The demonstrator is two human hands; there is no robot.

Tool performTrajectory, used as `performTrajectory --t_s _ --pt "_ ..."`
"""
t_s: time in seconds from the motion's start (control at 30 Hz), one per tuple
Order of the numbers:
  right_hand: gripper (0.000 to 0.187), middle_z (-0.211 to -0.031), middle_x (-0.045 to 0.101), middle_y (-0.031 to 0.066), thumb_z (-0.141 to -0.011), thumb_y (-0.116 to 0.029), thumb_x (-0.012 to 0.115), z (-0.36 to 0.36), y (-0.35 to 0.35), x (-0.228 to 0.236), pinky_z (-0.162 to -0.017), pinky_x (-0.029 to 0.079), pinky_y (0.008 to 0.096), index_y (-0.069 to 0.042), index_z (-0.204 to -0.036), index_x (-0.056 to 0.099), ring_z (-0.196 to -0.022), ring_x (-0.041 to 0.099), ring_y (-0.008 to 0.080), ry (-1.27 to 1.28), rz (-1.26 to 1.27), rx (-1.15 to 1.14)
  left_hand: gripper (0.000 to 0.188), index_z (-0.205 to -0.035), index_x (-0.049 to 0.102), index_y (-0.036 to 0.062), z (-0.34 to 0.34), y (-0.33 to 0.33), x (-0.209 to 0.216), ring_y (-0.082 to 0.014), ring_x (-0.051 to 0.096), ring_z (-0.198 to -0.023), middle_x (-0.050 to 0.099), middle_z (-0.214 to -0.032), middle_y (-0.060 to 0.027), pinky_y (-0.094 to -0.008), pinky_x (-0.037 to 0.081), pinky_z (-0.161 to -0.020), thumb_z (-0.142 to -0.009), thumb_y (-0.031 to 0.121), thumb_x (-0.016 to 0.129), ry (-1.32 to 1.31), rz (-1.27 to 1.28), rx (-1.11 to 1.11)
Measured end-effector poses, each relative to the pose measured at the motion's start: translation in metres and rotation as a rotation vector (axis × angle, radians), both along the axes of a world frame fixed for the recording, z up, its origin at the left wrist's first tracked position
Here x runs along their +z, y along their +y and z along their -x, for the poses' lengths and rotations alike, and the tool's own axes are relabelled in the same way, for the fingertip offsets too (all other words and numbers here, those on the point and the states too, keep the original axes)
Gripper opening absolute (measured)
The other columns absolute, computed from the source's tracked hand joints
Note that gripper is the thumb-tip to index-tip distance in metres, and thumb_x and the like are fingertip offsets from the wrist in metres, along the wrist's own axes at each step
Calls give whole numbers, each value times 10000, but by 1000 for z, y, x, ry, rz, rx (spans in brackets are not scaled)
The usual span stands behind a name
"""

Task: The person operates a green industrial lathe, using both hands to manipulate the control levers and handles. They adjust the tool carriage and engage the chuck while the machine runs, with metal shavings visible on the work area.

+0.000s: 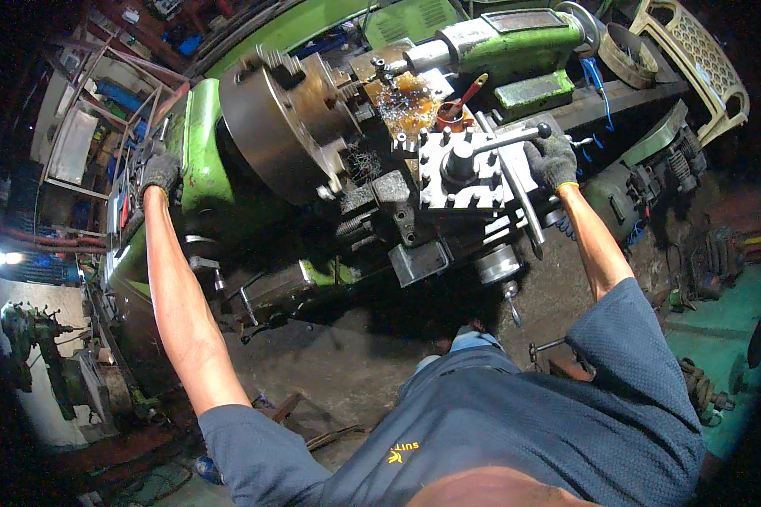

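Observation:
A green metal lathe spreads across the view, with its big round chuck point(283, 127) at centre left. My left hand point(161, 171), in a dark grey glove, is at the green headstock point(207, 160), among loose metal tools. Its fingers look curled, but what they hold is hidden. On the right, my gloved right hand point(552, 160) closes around a small crank handle point(579, 142) beside the square tool post point(461, 173). The tool post's clamp lever point(511, 139) ends in a black knob just above that hand. A long metal bar point(522, 198) slants across the tool post.
A red-brown cup point(454, 118) with a brush stands behind the tool post, near metal chips point(406, 101). The tailstock point(516, 42) is at the back right, by a round tin point(630, 55) and a beige plastic chair point(693, 68). A handwheel point(499, 264) juts toward me.

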State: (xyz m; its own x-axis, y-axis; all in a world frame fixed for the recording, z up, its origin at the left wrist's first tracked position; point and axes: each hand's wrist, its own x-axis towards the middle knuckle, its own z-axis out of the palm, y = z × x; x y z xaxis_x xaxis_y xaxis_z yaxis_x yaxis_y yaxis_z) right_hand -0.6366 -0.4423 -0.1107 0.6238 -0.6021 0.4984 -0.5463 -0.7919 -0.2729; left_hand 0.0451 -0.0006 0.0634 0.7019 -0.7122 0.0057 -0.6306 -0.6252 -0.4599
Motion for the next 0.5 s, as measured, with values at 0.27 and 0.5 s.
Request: performTrajectory --t_s 0.27,0.5 --pt "283 -1040 689 187 -881 -324 662 3 -12 -18 -878 490 499 -91 -1014 752 -1003 630 396 -73 26 12 248 -888 744 44 -2 0 0 -385 722 -870 719 -906 -245 -512 561 -751 -892 163 527 -11 -42 -26" --pt "276 -1150 650 194 -836 -182 659 4 -4 -6 -971 473 470 -80 -1091 683 -1112 596 387 53 -62 -59 216 -862 753 56 -4 -3 0 -364 734 -828 731 -867 -217 -495 572 -719 -868 147 558 -16 -86 -64"
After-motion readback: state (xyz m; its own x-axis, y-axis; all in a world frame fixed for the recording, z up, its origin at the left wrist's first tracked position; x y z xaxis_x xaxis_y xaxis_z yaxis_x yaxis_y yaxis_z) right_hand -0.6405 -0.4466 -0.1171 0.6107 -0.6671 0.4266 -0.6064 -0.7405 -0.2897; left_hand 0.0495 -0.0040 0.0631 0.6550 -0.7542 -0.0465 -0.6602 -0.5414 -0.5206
